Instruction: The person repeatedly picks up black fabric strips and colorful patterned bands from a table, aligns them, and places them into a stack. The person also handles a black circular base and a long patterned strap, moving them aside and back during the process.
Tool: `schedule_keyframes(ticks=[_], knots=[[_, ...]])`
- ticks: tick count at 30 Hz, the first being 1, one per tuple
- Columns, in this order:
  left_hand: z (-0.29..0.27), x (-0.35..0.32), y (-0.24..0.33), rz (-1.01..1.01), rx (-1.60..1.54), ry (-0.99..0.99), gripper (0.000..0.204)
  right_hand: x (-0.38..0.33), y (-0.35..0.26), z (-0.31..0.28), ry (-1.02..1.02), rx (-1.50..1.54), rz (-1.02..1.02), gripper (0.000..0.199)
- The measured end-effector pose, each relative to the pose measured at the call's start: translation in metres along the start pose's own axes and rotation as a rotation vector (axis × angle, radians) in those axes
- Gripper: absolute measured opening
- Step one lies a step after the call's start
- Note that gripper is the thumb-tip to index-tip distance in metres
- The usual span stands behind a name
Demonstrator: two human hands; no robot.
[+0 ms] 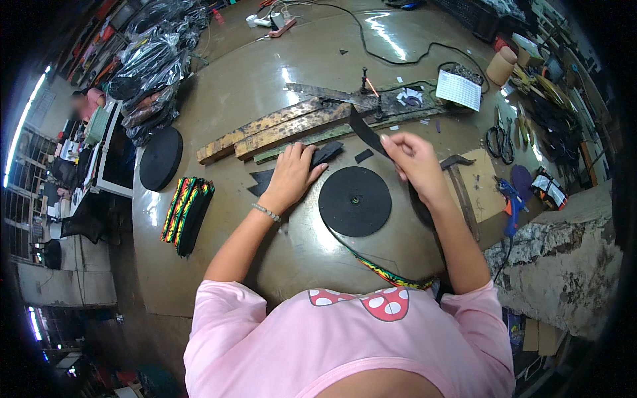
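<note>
The left hand (290, 174) is covering part of the black strips (327, 154) beneath it, and the right forearm (456, 235) is partly hiding a dark curved object (419, 207). A distant person's head (79, 103) is appearing blurred; marks on the white sheet (458, 91) are appearing too small to read.

My left hand (292, 174) lies palm down, thumb apart; my right hand (417, 163) is raised, thumb and forefinger pinched, other fingers apparently curled.
</note>
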State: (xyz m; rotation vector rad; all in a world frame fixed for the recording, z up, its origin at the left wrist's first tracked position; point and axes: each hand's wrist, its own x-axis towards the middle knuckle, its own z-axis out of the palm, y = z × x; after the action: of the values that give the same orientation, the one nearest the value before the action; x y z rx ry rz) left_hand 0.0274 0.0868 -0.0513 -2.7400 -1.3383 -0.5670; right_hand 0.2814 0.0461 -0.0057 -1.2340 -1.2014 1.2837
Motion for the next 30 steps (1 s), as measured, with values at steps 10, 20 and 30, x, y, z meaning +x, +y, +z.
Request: schedule_keyframes(ticks=[10,20,30], knots=[[-0.008,0.089,-0.103,-0.457,-0.347,0.458,0.045,0.173,-0.004,0.089,0.247,-0.834,-0.162,0.025],[0.037,0.13,-0.112,-0.78,-0.376,0.03,0.087,0.18,-0.011,0.087,0.21,-1.09,-0.12,0.029],[0.023,0.129,-0.103,-0.817,-0.316,-0.051,0.078,0.152,-0.067,-0.044,-0.063,-0.852,0.006,0.036]])
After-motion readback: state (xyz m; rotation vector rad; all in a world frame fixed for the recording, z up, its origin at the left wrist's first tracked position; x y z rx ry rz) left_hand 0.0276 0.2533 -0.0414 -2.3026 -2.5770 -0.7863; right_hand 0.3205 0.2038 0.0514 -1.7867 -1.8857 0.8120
